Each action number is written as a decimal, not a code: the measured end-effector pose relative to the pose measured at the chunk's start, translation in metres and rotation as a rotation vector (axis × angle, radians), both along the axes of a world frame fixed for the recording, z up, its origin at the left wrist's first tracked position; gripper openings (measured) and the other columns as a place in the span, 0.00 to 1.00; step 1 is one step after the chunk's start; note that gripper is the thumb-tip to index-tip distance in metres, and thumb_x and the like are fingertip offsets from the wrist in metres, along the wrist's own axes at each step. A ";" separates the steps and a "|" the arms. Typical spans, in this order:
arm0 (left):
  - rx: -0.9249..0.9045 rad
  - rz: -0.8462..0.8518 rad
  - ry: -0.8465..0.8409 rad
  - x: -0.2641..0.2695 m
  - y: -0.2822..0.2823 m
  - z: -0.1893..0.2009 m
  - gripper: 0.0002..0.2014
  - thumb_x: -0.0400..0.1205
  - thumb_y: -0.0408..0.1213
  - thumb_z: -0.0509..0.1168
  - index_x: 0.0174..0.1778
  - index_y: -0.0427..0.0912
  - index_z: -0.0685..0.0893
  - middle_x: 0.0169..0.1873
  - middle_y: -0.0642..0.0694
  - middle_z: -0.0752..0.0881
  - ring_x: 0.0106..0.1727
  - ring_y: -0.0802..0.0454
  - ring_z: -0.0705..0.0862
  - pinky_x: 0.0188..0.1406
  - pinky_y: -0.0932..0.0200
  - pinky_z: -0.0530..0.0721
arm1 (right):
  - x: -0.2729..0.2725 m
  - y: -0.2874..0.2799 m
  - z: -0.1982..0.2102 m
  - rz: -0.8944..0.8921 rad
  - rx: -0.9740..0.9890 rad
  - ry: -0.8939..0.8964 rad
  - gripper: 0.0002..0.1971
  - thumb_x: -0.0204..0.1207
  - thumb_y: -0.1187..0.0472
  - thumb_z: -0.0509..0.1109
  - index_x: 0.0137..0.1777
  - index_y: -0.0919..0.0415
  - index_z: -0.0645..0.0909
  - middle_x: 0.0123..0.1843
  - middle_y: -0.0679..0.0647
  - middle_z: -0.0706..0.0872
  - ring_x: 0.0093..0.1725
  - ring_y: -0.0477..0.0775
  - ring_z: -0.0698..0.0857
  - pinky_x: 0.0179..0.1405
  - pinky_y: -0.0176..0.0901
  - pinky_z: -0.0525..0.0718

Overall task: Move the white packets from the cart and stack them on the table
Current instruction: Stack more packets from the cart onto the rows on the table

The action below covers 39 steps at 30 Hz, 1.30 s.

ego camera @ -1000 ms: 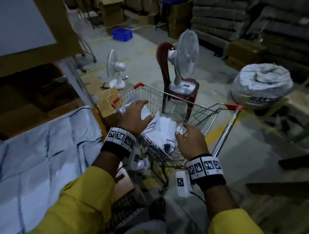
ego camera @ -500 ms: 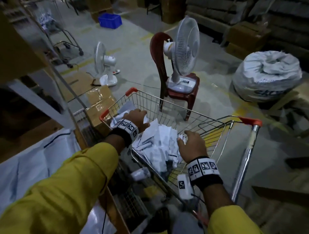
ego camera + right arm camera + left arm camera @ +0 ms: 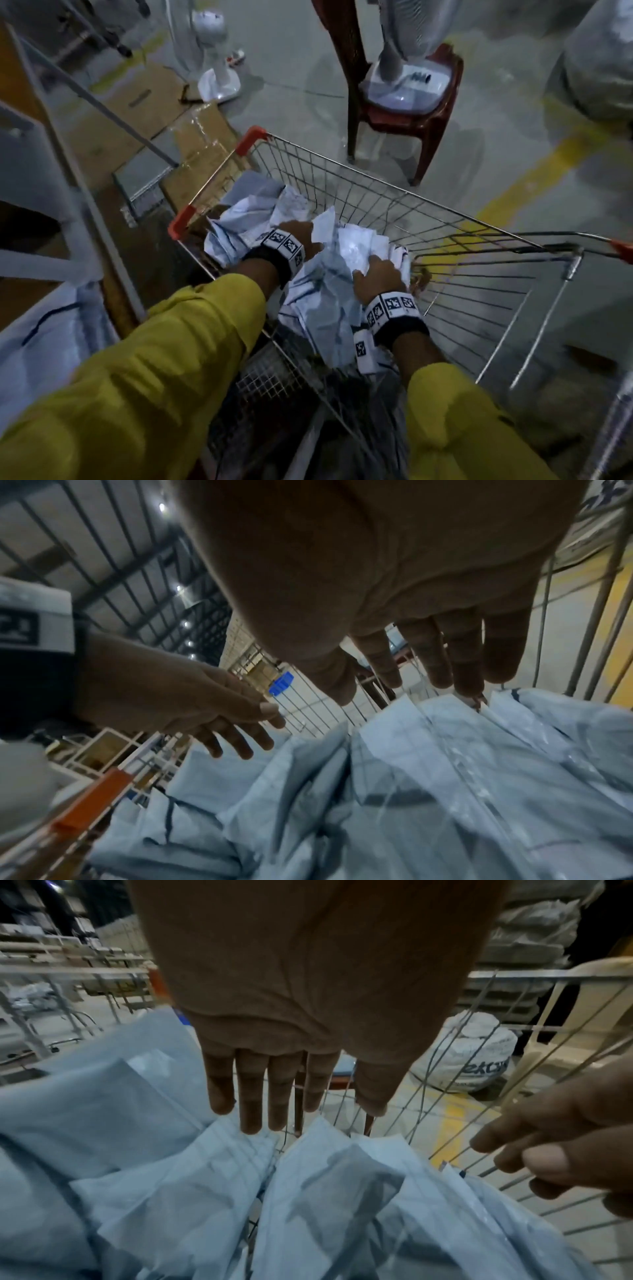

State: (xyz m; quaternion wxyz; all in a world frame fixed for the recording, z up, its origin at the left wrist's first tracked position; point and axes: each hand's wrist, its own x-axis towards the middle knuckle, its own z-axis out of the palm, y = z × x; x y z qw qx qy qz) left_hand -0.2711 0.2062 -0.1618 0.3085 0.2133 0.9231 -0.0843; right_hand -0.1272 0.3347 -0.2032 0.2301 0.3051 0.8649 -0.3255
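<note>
A wire cart with red corner caps holds a heap of crumpled white packets. Both hands are inside the basket. My left hand hovers over the far-left packets, and the left wrist view shows its fingers straight, tips just above a packet edge. My right hand lies on the near-right side of the heap. Its fingers are stretched out, tips at the top edge of a packet. Neither hand holds anything. The table with a white sheet is at the left.
A red chair carrying a fan stands just beyond the cart. A second fan and flattened cardboard lie on the floor at the far left. A big white sack sits at the far right, near a yellow floor line.
Both hands have gone from the cart's near rim down into the basket onto the packets. The head view has tilted down and closer.
</note>
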 end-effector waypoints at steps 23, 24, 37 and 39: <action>-0.194 0.268 -0.297 -0.010 0.001 -0.103 0.39 0.87 0.60 0.54 0.89 0.56 0.41 0.87 0.32 0.51 0.84 0.30 0.58 0.80 0.38 0.61 | -0.015 0.003 -0.099 -0.370 0.013 -0.033 0.35 0.78 0.59 0.72 0.81 0.59 0.59 0.80 0.68 0.60 0.73 0.75 0.74 0.65 0.63 0.79; -0.189 0.271 -0.287 -0.009 0.000 -0.098 0.37 0.87 0.59 0.53 0.89 0.55 0.44 0.87 0.33 0.51 0.84 0.30 0.58 0.81 0.37 0.60 | -0.016 0.000 -0.099 -0.335 -0.023 -0.069 0.42 0.78 0.48 0.73 0.85 0.57 0.54 0.84 0.69 0.54 0.79 0.75 0.66 0.71 0.66 0.74; -0.005 0.431 0.139 0.037 -0.012 -0.005 0.35 0.78 0.62 0.46 0.83 0.56 0.67 0.75 0.29 0.69 0.74 0.30 0.70 0.76 0.40 0.67 | 0.000 -0.011 -0.052 -0.155 0.017 -0.180 0.64 0.64 0.24 0.72 0.89 0.50 0.38 0.86 0.69 0.41 0.84 0.73 0.55 0.80 0.65 0.63; 0.046 0.511 0.133 0.042 -0.014 0.016 0.31 0.84 0.61 0.51 0.85 0.58 0.64 0.79 0.32 0.65 0.79 0.31 0.64 0.77 0.38 0.64 | 0.004 -0.007 -0.031 -0.163 0.039 -0.156 0.63 0.60 0.26 0.76 0.88 0.51 0.47 0.86 0.65 0.42 0.82 0.71 0.59 0.78 0.63 0.69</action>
